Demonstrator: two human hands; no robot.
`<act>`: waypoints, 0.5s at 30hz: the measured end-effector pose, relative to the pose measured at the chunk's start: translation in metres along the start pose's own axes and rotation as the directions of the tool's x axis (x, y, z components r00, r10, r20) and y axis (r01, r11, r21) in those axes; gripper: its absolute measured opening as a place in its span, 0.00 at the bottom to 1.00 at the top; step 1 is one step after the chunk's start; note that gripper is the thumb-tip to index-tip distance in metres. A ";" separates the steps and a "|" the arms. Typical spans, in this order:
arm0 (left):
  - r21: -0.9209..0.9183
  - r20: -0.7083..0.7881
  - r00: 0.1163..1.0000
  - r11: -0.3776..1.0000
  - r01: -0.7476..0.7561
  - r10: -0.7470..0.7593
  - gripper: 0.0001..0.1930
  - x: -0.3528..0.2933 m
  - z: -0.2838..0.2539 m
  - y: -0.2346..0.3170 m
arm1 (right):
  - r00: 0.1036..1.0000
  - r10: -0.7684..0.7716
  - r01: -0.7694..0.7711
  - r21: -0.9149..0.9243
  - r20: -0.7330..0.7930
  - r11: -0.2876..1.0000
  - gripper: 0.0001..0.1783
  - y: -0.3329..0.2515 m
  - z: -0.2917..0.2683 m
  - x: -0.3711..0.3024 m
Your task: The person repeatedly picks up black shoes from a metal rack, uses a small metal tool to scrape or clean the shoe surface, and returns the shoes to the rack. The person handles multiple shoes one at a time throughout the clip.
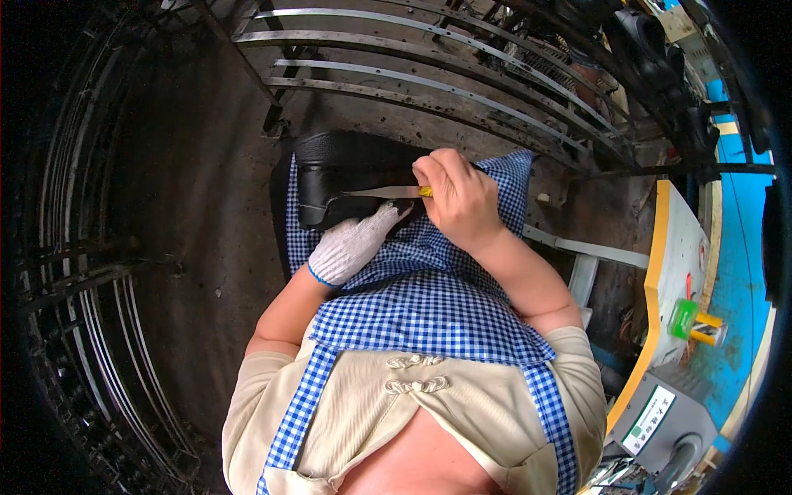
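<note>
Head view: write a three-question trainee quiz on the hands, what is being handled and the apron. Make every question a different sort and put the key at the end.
1. What does the right hand hold?
A) a hammer
B) a yellow-handled tool
C) a spray bottle

2. True or false: the left hand is bare.

3. Fill in the colour: the black leathery piece is at the lap of a person whose checked apron is white and ____.

Key:
1. B, the yellow-handled tool.
2. False; it wears a white glove with a blue edge at the cuff.
3. Blue.
</note>
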State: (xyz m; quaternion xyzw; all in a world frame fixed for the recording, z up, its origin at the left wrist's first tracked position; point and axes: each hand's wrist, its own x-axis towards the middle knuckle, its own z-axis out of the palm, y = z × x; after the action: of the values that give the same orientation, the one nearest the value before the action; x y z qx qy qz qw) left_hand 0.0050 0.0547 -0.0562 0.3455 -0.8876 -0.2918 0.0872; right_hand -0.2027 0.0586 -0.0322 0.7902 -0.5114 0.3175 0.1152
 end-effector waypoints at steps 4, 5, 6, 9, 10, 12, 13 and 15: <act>-0.023 0.027 0.999 0.999 0.030 -0.029 0.24 0.003 -0.005 0.003 | 0.993 0.097 -0.103 0.103 0.062 0.989 0.13 0.009 -0.002 0.004; -0.046 -0.018 1.000 0.999 0.000 -0.001 0.24 0.004 -0.003 0.002 | 0.992 0.121 -0.124 0.099 0.040 0.987 0.13 0.012 -0.001 0.004; -0.068 -0.064 0.998 0.997 -0.029 0.025 0.25 0.004 -0.001 -0.001 | 0.989 0.144 -0.145 0.096 0.019 0.985 0.14 0.014 0.002 0.005; -0.270 -0.122 0.990 0.962 0.031 -0.066 0.26 -0.001 0.005 -0.005 | 0.964 0.264 -0.257 0.188 -0.012 0.948 0.13 0.023 -0.001 0.007; -0.274 -0.112 0.990 0.960 0.047 -0.080 0.26 -0.002 0.005 -0.007 | 0.954 0.299 -0.281 0.241 -0.039 0.929 0.13 0.031 0.000 0.006; -0.199 -0.085 0.994 0.979 0.047 -0.065 0.27 -0.003 -0.002 -0.007 | 0.910 0.413 -0.372 0.375 -0.035 0.849 0.14 0.040 -0.005 0.003; -0.119 -0.065 0.997 0.992 0.030 -0.038 0.28 -0.003 -0.008 -0.005 | 0.890 0.455 -0.421 0.373 -0.005 0.827 0.13 0.045 -0.007 -0.001; 0.040 -0.109 0.992 0.997 0.065 -0.060 0.27 -0.001 -0.016 0.000 | 0.852 0.523 -0.478 0.385 -0.014 0.789 0.12 0.052 -0.013 -0.007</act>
State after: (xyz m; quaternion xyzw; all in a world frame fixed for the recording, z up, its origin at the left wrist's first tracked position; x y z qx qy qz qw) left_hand 0.0120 0.0480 -0.0428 0.3901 -0.8766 -0.2558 0.1183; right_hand -0.2554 0.0469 -0.0345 0.6127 -0.6260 0.4735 -0.0926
